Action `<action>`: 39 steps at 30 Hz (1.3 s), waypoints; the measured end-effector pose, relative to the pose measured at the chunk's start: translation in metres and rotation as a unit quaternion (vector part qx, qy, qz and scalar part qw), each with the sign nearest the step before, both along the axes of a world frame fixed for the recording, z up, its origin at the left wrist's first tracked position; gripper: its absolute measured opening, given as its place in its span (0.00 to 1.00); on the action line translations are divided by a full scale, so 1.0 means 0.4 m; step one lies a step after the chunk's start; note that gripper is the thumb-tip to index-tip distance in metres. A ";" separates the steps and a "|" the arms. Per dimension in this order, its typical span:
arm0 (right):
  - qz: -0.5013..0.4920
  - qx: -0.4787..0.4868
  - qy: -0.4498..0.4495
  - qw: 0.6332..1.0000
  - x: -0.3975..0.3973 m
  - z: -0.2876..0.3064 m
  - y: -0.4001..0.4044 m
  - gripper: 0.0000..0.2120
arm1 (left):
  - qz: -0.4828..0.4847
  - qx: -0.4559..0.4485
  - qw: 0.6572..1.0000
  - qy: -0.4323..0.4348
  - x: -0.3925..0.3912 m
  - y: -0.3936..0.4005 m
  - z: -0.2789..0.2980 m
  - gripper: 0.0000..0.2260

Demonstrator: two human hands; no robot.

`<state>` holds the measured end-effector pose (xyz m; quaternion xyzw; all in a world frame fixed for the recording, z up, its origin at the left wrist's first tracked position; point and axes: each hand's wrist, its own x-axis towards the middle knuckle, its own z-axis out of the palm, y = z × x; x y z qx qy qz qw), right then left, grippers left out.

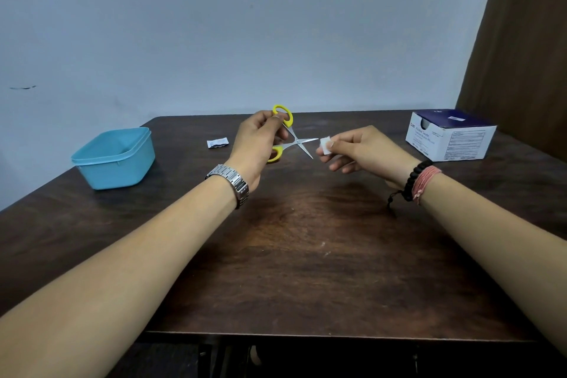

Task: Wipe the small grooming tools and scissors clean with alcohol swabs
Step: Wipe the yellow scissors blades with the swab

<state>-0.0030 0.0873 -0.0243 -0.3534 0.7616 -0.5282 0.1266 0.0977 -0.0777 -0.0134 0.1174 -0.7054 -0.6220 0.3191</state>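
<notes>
Nearest me, two bare forearms reach out over the dark wooden table [306,255], a metal watch [232,183] on the left wrist and a black bead bracelet [414,178] beside pink thread on the right. I see the left hand [256,144] lifted above the table's far middle, fingers curled through the yellow loops of the small scissors [293,138], whose blades stand spread apart and point right. Just right of the blade tips, the right hand [357,149] pinches a white alcohol swab [325,144] between thumb and forefinger, close to the blades but apart. At far left sits a blue tub [115,159]; a torn wrapper [217,142] lies behind the left hand. Far right stands the swab box [451,136].
</notes>
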 end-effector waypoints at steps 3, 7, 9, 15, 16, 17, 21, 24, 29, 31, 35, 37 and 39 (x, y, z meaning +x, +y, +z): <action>0.052 -0.008 -0.036 0.998 0.018 -0.008 -0.014 0.08 | -0.007 0.006 1.000 0.000 -0.003 0.006 -0.007 0.08; 0.097 -0.016 -0.054 0.994 0.028 -0.009 -0.020 0.10 | -0.008 0.000 1.000 -0.001 -0.004 0.007 -0.011 0.07; 0.102 -0.020 -0.060 0.993 0.027 -0.009 -0.020 0.10 | -0.011 -0.004 1.000 -0.003 -0.003 0.007 -0.012 0.07; 0.117 -0.004 -0.062 0.991 0.025 -0.008 -0.018 0.10 | -0.007 0.004 1.000 0.003 -0.003 0.004 -0.008 0.07; 0.118 -0.003 -0.058 0.991 0.024 -0.007 -0.017 0.10 | -0.007 0.005 1.000 0.004 -0.003 0.002 -0.008 0.07; 0.118 -0.008 -0.053 0.992 0.023 -0.008 -0.018 0.10 | -0.010 0.004 1.000 0.002 -0.005 0.000 -0.009 0.08; 0.111 -0.032 -0.023 0.993 0.021 -0.014 -0.024 0.09 | -0.018 -0.002 1.000 -0.008 -0.008 0.004 -0.014 0.08; 0.114 -0.025 0.000 0.993 0.018 -0.016 -0.025 0.09 | -0.002 0.007 1.000 0.000 -0.008 0.000 -0.010 0.07; 0.115 -0.022 0.037 0.992 0.016 -0.019 -0.028 0.09 | -0.002 -0.003 1.000 -0.017 -0.007 0.001 -0.016 0.07; 0.113 -0.021 0.052 0.992 0.015 -0.019 -0.027 0.09 | 0.006 0.001 1.000 -0.016 -0.007 0.002 -0.014 0.07; 0.100 -0.012 0.099 0.990 0.015 -0.017 -0.024 0.10 | 0.005 -0.005 1.000 -0.030 -0.006 0.001 -0.018 0.06; 0.091 -0.006 0.126 0.988 0.018 -0.018 -0.026 0.10 | -0.002 -0.011 0.999 -0.037 -0.006 0.007 -0.021 0.06; 0.086 0.001 0.144 0.986 0.021 -0.016 -0.025 0.10 | 0.006 -0.003 0.999 -0.031 -0.006 0.009 -0.016 0.06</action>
